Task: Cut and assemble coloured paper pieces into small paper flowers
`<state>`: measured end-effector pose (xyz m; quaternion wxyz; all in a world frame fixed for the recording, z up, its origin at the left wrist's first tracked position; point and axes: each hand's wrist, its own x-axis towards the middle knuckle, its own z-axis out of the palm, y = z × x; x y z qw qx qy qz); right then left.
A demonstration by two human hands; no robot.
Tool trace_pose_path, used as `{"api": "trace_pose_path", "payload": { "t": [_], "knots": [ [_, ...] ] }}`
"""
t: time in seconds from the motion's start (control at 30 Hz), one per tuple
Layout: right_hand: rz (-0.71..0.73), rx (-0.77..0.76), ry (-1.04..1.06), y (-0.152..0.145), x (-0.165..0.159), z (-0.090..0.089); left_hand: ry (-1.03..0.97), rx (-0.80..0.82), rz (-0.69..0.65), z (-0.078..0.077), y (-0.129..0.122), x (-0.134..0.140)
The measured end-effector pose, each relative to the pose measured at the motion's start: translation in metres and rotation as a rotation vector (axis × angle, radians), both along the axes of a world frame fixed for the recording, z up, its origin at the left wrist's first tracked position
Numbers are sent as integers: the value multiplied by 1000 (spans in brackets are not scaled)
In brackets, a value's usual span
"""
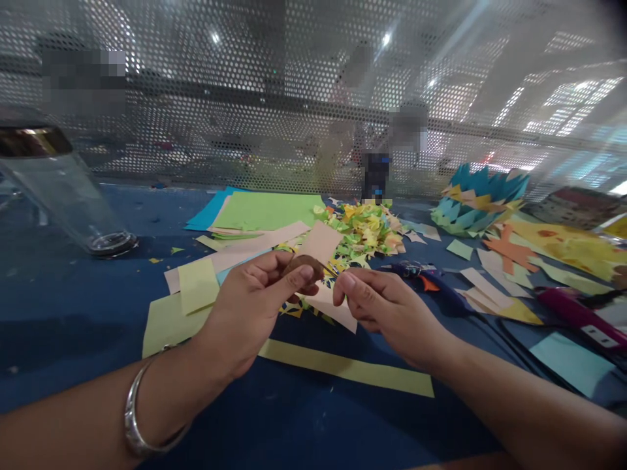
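Both my hands meet at the middle of the view, above the paper scraps. My left hand (pixel 262 287) has thumb and fingers closed around a small brown rounded piece (pixel 304 262), whose kind I cannot make out. From its right side a thin dark end (pixel 331 267) reaches toward my right hand (pixel 377 300). The thumb and forefinger of that hand are pinched together at this thin end, and the tip is hidden in them. Pale pink paper pieces (pixel 321 241) lie just behind and below the fingers. A yellow-green paper strip (pixel 347 369) lies nearer to me.
Behind my hands are stacked coloured sheets (pixel 274 212) and a heap of paper snippets (pixel 369 225). A glass jar (pixel 68 196) stands left. To the right are a blue glue gun (pixel 441 290), a magenta power strip (pixel 578 316), cords and a zigzag paper crown (pixel 480 202). Perforated metal panels rise behind.
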<state>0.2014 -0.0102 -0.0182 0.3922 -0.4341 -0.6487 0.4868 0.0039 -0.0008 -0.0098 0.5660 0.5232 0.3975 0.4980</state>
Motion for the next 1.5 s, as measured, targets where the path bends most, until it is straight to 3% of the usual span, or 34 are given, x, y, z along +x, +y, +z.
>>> {"api": "trace_pose_path", "payload": {
  "t": [0.43,0.9,1.5],
  "knots": [
    [10,-39,21,1,0,4,49,46,4,3,-3,0],
    [12,-7,4,-1,2,3,105,15,-170,4,-6,1],
    [9,-3,3,-2,2,5,53,-3,-112,6,-8,3]
  ]
}}
